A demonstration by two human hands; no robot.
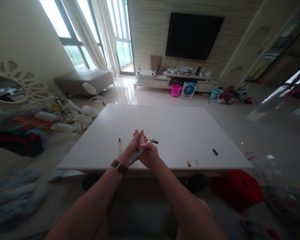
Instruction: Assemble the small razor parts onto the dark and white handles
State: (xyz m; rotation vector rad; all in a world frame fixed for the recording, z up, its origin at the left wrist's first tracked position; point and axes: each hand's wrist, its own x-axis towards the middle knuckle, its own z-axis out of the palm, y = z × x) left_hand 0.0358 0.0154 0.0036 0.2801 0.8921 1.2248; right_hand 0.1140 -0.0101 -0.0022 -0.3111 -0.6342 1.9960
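Note:
A razor (138, 156) with a slim grey handle and a dark head slants across my joined hands, just above the white table's near side. My right hand (151, 154) is closed on it, the thumb lying over the handle near the head. Pressed against the right fingers is my left hand (133, 146), closed, with a brown watch strap (119, 167) at its wrist. Whatever lies between the two palms is hidden. Left of my hands, a pen-like stick with a dark tip (119, 146) lies on the table (160, 120).
Right of my hands lie a small dark bar (215, 152), a little yellowish-dark item (189, 164) and a small key-like item (196, 163). A lamp with white shades (86, 111) leans by the table's left edge. A red stool (236, 190) stands below the right front corner.

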